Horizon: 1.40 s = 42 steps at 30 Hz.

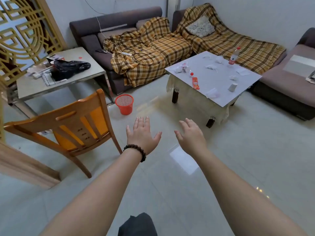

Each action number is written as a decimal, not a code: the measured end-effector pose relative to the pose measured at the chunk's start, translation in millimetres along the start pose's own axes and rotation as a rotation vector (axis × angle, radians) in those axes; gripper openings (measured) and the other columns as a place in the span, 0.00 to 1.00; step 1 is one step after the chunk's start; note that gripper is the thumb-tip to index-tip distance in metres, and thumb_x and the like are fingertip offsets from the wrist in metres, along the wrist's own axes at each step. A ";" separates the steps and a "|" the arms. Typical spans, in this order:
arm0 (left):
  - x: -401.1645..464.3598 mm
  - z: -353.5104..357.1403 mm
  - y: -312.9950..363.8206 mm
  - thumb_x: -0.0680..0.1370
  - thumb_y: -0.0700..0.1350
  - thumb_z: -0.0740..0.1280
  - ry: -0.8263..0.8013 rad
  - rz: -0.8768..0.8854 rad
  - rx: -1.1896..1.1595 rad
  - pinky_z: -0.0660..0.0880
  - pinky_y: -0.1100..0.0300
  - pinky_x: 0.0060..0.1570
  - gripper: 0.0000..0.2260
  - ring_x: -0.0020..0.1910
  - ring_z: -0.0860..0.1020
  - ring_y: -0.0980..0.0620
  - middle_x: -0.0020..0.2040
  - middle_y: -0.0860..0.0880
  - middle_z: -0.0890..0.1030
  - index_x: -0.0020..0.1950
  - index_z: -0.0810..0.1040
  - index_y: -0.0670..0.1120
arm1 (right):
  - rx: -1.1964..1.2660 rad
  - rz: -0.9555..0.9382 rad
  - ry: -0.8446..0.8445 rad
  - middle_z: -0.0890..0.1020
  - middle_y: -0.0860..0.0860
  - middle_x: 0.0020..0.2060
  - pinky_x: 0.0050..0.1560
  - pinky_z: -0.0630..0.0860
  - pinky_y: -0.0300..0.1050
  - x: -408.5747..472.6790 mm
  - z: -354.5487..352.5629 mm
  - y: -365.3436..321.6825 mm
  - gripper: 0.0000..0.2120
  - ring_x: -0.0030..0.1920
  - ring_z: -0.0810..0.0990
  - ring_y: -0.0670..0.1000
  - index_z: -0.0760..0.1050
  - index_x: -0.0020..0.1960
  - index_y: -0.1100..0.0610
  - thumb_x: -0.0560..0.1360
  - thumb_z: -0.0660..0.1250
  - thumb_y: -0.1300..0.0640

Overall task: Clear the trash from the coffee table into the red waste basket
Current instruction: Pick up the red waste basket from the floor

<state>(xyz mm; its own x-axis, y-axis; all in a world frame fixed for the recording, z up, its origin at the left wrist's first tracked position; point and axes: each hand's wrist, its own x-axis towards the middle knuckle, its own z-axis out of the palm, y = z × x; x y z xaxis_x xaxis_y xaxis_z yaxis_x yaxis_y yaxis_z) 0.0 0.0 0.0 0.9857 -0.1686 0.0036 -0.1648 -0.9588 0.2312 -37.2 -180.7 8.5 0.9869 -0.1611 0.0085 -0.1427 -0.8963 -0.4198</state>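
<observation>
Red waste basket sits on the floor well apart from my hands, left and right both spread empty, bench littered with what looks like crumpled tissues.

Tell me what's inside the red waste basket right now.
Nothing shows inside the red waste basket: through its open top only the mesh wall is visible. Its bottom is hidden by the near rim. Both the left hand and the right hand are empty.

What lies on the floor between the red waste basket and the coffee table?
Nothing: in the head view, only bare glossy floor tile separates the red waste basket from the coffee table. Both hands, left and right, hover empty, nearer the camera.
</observation>
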 end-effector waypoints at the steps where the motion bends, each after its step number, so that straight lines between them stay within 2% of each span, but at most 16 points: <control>1: 4.6 0.6 -1.5 0.75 0.66 0.49 -0.007 -0.014 0.008 0.48 0.41 0.70 0.36 0.75 0.48 0.50 0.77 0.48 0.53 0.77 0.50 0.48 | -0.002 -0.004 0.003 0.61 0.56 0.74 0.74 0.54 0.52 6.4 1.8 0.1 0.24 0.75 0.54 0.53 0.63 0.72 0.55 0.79 0.56 0.47; 9: 86.4 17.1 -27.2 0.75 0.66 0.50 0.007 -0.082 -0.010 0.48 0.41 0.69 0.36 0.75 0.49 0.49 0.77 0.48 0.53 0.77 0.51 0.47 | -0.032 -0.050 -0.049 0.61 0.56 0.74 0.74 0.54 0.53 98.7 24.6 -8.7 0.23 0.75 0.54 0.54 0.63 0.72 0.56 0.80 0.56 0.48; 14: 170.0 22.8 -51.7 0.74 0.65 0.51 -0.010 -0.147 -0.031 0.47 0.41 0.69 0.36 0.75 0.48 0.50 0.77 0.48 0.53 0.77 0.51 0.47 | -0.022 -0.092 -0.055 0.62 0.57 0.74 0.73 0.55 0.51 187.5 42.2 -31.4 0.22 0.75 0.55 0.55 0.64 0.71 0.57 0.80 0.57 0.49; 23: 332.8 8.3 -104.9 0.76 0.64 0.53 -0.021 -0.267 -0.146 0.50 0.41 0.70 0.35 0.75 0.50 0.48 0.77 0.47 0.54 0.77 0.52 0.47 | -0.011 -0.133 -0.092 0.63 0.57 0.73 0.73 0.56 0.51 359.5 68.5 -95.7 0.22 0.75 0.56 0.56 0.64 0.71 0.56 0.79 0.58 0.49; 35: 468.0 23.2 -146.3 0.75 0.63 0.55 -0.068 -0.352 -0.195 0.50 0.41 0.69 0.35 0.75 0.50 0.47 0.77 0.47 0.55 0.76 0.52 0.46 | -0.033 -0.181 -0.165 0.63 0.58 0.73 0.73 0.56 0.52 509.4 112.5 -136.5 0.23 0.74 0.57 0.56 0.63 0.71 0.56 0.79 0.59 0.49; 42: 579.8 31.0 -186.9 0.75 0.62 0.56 -0.036 -0.422 -0.181 0.51 0.40 0.69 0.35 0.74 0.51 0.47 0.76 0.47 0.56 0.76 0.53 0.46 | -0.026 -0.241 -0.179 0.66 0.58 0.71 0.71 0.59 0.51 635.8 141.2 -152.4 0.23 0.73 0.60 0.57 0.65 0.70 0.56 0.78 0.60 0.49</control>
<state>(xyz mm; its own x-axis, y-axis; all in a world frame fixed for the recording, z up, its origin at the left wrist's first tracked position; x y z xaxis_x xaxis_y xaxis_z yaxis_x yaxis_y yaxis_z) 601.2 74.4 -71.3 0.9627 0.2174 -0.1609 0.2632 -0.8904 0.3714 622.6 -88.2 -50.2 0.9899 0.1304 -0.0561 0.0972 -0.9106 -0.4016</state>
